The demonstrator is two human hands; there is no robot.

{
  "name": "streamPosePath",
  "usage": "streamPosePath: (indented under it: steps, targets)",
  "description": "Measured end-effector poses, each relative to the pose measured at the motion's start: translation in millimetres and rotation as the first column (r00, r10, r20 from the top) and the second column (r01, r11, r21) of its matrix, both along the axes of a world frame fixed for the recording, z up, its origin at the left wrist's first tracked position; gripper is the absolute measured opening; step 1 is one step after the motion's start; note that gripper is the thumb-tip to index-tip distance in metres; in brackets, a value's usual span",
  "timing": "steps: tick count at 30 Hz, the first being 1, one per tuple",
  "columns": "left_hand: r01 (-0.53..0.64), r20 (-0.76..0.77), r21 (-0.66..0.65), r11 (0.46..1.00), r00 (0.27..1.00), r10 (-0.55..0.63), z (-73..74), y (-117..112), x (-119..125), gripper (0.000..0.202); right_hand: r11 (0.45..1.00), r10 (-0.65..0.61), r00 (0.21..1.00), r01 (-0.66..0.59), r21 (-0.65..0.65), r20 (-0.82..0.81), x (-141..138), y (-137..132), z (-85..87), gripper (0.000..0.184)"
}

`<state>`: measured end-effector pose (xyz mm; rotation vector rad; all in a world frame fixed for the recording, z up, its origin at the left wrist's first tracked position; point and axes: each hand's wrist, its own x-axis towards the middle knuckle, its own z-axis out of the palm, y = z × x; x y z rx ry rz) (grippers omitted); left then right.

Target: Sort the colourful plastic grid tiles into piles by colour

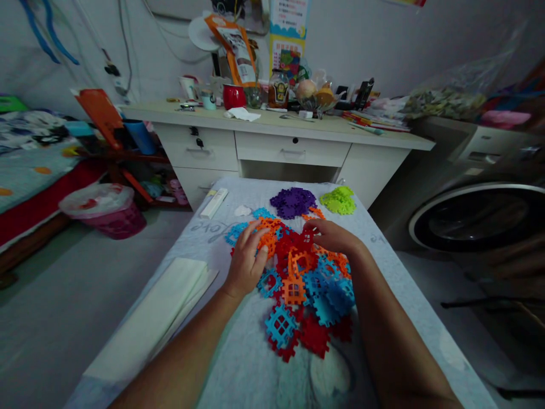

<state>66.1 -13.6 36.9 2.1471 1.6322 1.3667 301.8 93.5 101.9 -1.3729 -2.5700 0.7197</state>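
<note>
A mixed heap of flat plastic interlocking tiles with notched edges lies on the cloth-covered table (238,352). My left hand (247,260) rests at the heap's left side, fingers apart, over orange tiles (269,236) and a blue tile (237,233). My right hand (334,235) is at the heap's upper right, its fingertips closed on a red tile (307,237). Nearer to me lie more blue tiles (281,325) and a solid red tile (315,335). Behind the heap are a purple pile (293,202) and a lime-green pile (338,200) of tiles.
Folded white cloth or paper (149,318) lies along the table's left side, with a white narrow box (214,203) farther back. Beyond stands a white cabinet (264,149) topped with jars and a fruit bowl. A washing machine (468,170) is at right, a pink bin (106,213) at left.
</note>
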Motion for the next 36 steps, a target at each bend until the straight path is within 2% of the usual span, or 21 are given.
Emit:
streamPosePath:
  steps: [2,4,7,9,13,18,21,23,25,28,30,33,36]
  targets:
    - [-0.068,-0.132,-0.077,0.995,0.990,0.057,-8.9,8,-8,0.046,0.999,-0.031,0.998,0.032,-0.020,0.055,3,0,-0.1,0.037]
    - [-0.076,-0.236,-0.150,0.986,0.971,0.039,-15.5,12,-13,0.064,0.997,-0.034,0.996,0.039,-0.059,0.087,6,0,-0.3,0.038]
    - [-0.087,-0.300,-0.183,0.979,0.953,0.028,-18.9,14,-13,0.071,0.995,-0.001,0.995,0.010,-0.098,0.095,7,1,-0.7,0.035]
    - [-0.074,-0.283,-0.168,0.983,0.959,0.023,-18.3,14,-11,0.059,0.994,0.002,0.997,0.006,-0.105,0.079,8,1,-0.4,0.035]
    - [0.046,-0.233,-0.112,0.993,0.970,-0.072,-14.7,11,-3,0.029,0.989,-0.069,0.997,0.074,-0.127,0.039,14,0,4.4,0.039]
    - [0.142,-0.193,0.007,0.990,0.972,-0.138,-5.8,-1,13,0.021,0.975,-0.149,0.989,0.150,-0.163,0.015,30,-7,13.6,0.041]
    - [0.183,-0.179,0.037,0.982,0.968,-0.174,-0.4,-7,16,0.025,0.981,-0.150,0.985,0.159,-0.108,0.085,43,-21,15.6,0.045]
    - [0.145,-0.148,0.044,0.988,0.980,-0.137,2.1,-7,13,0.029,0.992,-0.110,0.990,0.115,-0.048,0.090,52,-36,12.7,0.055]
    - [0.058,-0.106,0.044,0.997,0.993,-0.053,3.4,-5,8,0.032,0.999,-0.038,0.998,0.039,-0.022,0.054,58,-58,5.0,0.073]
    - [-0.066,-0.053,0.038,0.997,0.996,0.068,2.9,2,-3,0.031,0.997,0.058,0.998,-0.056,-0.045,0.026,59,-92,-14.4,0.107]
    - [-0.123,-0.023,0.029,0.992,0.992,0.123,1.4,7,-8,0.031,0.996,0.073,0.996,-0.069,-0.059,0.059,55,-109,-28.1,0.121]
    - [-0.201,-0.021,0.005,0.980,0.979,0.201,-0.9,11,-14,0.034,0.998,0.054,0.996,-0.053,-0.020,0.071,46,-117,-40.8,0.121]
    - [-0.289,-0.052,0.000,0.957,0.956,0.289,-2.3,12,-17,0.036,0.997,0.032,0.999,-0.034,0.063,0.033,38,-108,-43.7,0.101]
